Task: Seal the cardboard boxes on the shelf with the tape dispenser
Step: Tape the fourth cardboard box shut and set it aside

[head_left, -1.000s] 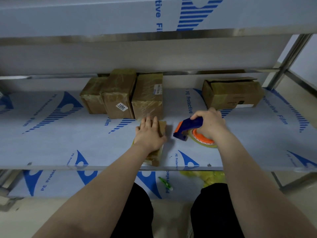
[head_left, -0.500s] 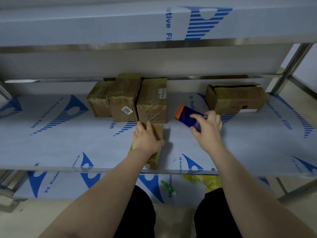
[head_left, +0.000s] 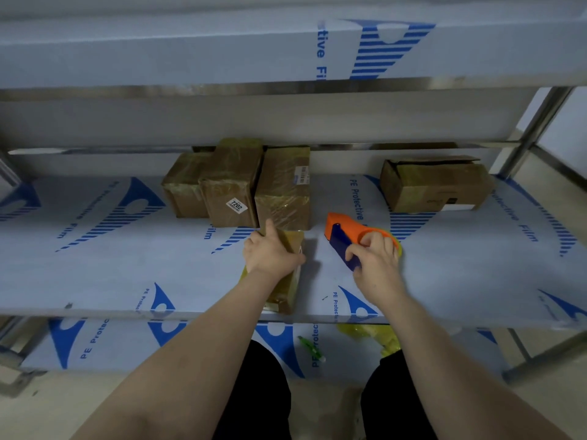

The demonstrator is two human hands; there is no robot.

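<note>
The middle shelf (head_left: 95, 265), covered in white film with blue print, is carrying every task item; positions are being given from the front box (head_left: 290, 244), which is lying lengthwise near the shelf's front edge, its near end almost reaching that edge. The left hand (head_left: 271, 255) is lying on top of the front box and holding it, one finger stretching toward its far end while the others are bending over its top and right side. Just to the right of the front box, and apart from it, the right hand (head_left: 374, 265) is grasping the dispenser (head_left: 346, 230) by its blue handle, fingers curling round it; the orange body is pointing up and away from the front box's right side, and a sliver of the yellowish tape roll (head_left: 399, 249) is showing past the knuckles. Whether the dispenser is touching the shelf cannot be told. Directly behind the front box three taped boxes (head_left: 232, 188) are standing packed side by side, the rightmost nearly touching the front box's far end, the middle one bearing a label (head_left: 236, 205) reading 7202. Well behind and to the right of the front box an open box (head_left: 435, 185) is lying with its top flaps not closed down. Below the front box, on the lower shelf (head_left: 95, 344), a small green item (head_left: 313, 349) and crumpled yellow film (head_left: 365, 333) are lying. Above it an upper shelf (head_left: 190, 49) is overhanging.
</note>
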